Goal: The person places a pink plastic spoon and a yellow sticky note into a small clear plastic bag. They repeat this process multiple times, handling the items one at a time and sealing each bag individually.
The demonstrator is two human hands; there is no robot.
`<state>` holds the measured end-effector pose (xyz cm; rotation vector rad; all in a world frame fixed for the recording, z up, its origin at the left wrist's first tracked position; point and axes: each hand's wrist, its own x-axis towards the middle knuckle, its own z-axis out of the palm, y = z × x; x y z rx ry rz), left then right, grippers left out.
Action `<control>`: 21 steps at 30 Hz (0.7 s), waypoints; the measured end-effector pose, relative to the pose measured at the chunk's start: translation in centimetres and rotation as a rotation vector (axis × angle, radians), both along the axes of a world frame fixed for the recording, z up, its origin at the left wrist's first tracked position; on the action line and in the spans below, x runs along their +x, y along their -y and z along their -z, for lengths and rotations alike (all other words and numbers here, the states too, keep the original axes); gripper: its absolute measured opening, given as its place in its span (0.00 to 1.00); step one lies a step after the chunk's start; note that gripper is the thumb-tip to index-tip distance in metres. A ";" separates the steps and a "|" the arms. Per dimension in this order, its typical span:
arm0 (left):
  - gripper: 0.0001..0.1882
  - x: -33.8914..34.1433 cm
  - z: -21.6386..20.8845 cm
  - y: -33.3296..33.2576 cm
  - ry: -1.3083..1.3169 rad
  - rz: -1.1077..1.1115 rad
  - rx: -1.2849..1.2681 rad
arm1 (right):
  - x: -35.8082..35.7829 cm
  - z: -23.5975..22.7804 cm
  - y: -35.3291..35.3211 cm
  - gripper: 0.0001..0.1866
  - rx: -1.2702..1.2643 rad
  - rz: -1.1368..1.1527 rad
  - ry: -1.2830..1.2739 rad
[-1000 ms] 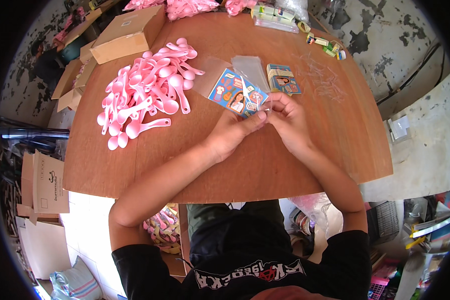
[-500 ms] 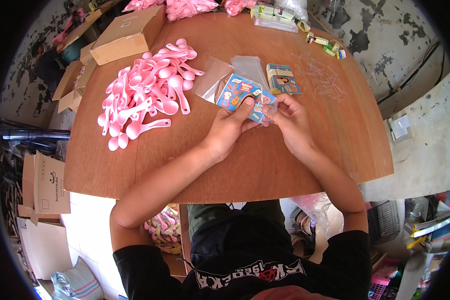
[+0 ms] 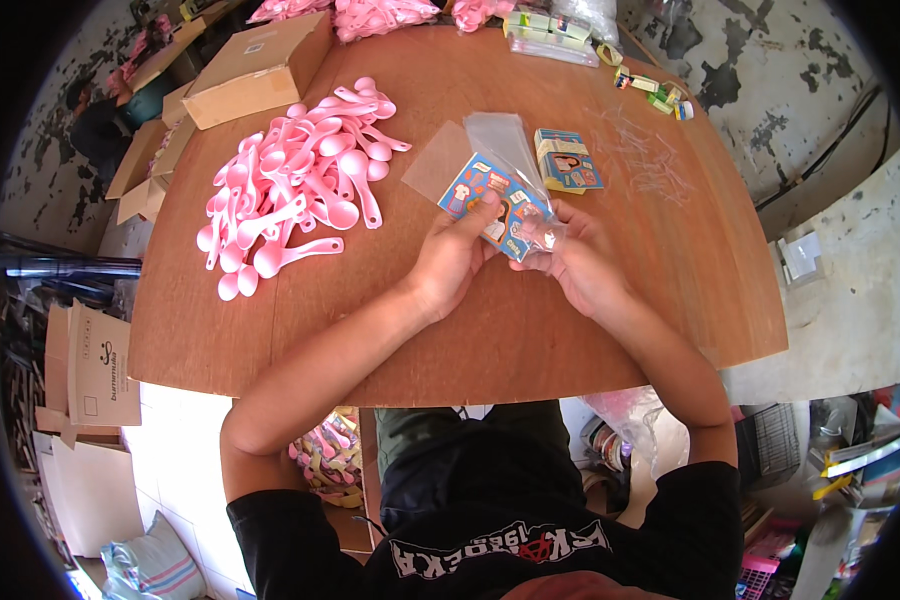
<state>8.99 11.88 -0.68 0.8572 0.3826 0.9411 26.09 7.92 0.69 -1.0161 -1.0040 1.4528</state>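
Over the middle of the brown table, my left hand [image 3: 450, 257] is closed on a blue printed card [image 3: 480, 195], its thumb pressed across the card's face. Shiny clear plastic [image 3: 542, 232] covers the card's lower right part, and my right hand [image 3: 588, 262] pinches there with bent fingers. Some right fingertips are hidden behind the card and plastic. Past the card's upper left edge a clear plastic sheet or bag [image 3: 433, 160] sticks out. Just beyond lie flat clear plastic bags [image 3: 500, 135]. Right of them sits a stack of similar blue cards [image 3: 572, 165].
A heap of pink plastic spoons [image 3: 300, 180] covers the table's left side, with a cardboard box [image 3: 260, 70] behind it. Thin clear strips [image 3: 650, 165] lie scattered at right. Small green-and-white rolls [image 3: 660, 95] and bagged pink items [image 3: 385, 15] line the far edge.
The card has turned clockwise, its lower right end dropping slightly toward me. My right fingers have shifted lower along the plastic-covered end. My left hand keeps its grip.
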 end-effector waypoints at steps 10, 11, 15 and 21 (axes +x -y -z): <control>0.21 0.9 0.0 1.4 0.010 0.041 0.004 | -1.1 0.9 0.9 0.13 0.050 0.039 -0.095; 0.21 0.8 0.1 1.3 0.009 0.039 0.004 | -1.4 0.8 1.0 0.13 0.050 0.037 -0.096; 0.27 0.3 0.0 0.9 -0.036 0.104 0.063 | -1.4 0.2 1.3 0.12 0.021 0.033 -0.100; 0.27 0.3 -0.6 1.0 0.074 0.077 0.053 | -1.4 0.5 1.6 0.11 -0.106 -0.021 0.049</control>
